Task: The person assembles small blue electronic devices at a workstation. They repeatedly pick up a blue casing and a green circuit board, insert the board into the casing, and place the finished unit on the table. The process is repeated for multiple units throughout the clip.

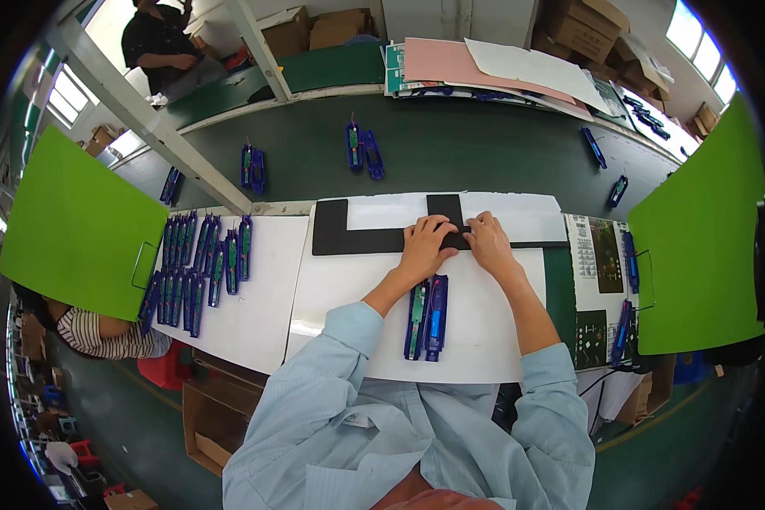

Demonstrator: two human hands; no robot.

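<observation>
Both of my hands meet at a black foam-like piece [372, 241], which lies across the far part of the white work surface [484, 340]. My left hand [425, 248] has its fingers bent over the black piece, the thumb pointing right. Close beside it, my right hand [490, 244] has its fingertips pressed together near the upright black strip [443, 206]. Whatever sits between the fingertips is too small or hidden to make out. Just nearer than my hands lie two long blue plastic housing halves: one with a green circuit board [416, 319], one with a bright blue part [436, 319].
Rows of blue housings with green boards [187, 255] lie on a white sheet at left. More sit on the green belt [306, 153] ahead. Green panels [85, 221] [697, 238] flank me. A pink sheet stack [459, 64] is beyond; another person [157, 47] is at far left.
</observation>
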